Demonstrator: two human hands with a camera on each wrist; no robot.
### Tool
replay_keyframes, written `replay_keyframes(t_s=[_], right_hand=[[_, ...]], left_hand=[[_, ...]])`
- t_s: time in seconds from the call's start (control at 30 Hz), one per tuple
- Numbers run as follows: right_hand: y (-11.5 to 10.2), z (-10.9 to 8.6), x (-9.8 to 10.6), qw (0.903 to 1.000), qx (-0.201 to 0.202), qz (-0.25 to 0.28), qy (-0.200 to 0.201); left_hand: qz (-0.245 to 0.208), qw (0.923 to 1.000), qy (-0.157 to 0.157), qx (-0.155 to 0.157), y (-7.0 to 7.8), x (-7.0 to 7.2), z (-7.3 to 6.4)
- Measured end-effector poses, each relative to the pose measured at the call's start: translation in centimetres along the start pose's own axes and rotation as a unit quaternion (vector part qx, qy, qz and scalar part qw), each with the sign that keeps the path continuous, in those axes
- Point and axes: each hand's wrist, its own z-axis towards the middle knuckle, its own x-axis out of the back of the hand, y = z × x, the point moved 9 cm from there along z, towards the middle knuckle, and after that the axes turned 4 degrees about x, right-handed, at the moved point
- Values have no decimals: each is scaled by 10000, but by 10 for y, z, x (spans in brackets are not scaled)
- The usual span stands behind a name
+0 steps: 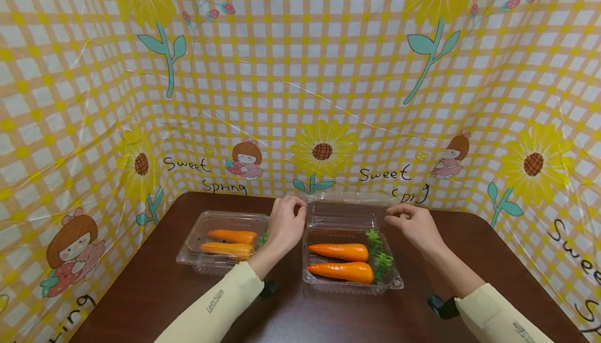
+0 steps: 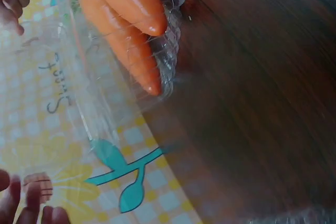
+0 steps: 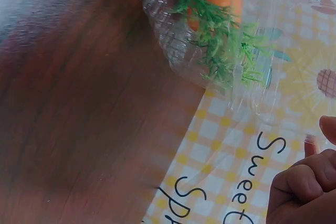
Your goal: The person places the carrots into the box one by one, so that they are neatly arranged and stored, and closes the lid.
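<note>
A clear plastic clamshell box point(image 1: 352, 286) sits in front of me with its lid point(image 1: 345, 220) raised at the back. Inside lie two orange carrots point(image 1: 340, 271), one in front of the other, their leafy green tops point(image 3: 215, 45) to the right. My left hand point(image 1: 287, 219) pinches the lid's left edge between thumb and fingers. At the opposite edge, the thumb and curled fingers of my right hand point(image 1: 413, 224) pinch the lid. Only some fingers point(image 2: 31, 203) of the left hand show in the left wrist view.
Left of my left forearm stands a second clear plastic box point(image 1: 188, 257), closed over two more carrots point(image 1: 227, 249). Both boxes rest on a dark brown table point(image 1: 141, 291). A checked, flower-printed cloth point(image 1: 291, 71) rises behind the table and along both sides.
</note>
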Motion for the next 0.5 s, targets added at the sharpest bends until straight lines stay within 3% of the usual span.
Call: replay_keyframes(t_s=[0.27, 0.5], right_hand=[[-1, -15, 1, 9994, 322, 67, -69], [2, -28, -2, 9979, 611, -136, -180]], left_hand=[[552, 9971, -517, -105, 6, 7, -20], [918, 9922, -783, -310, 6, 11, -38]])
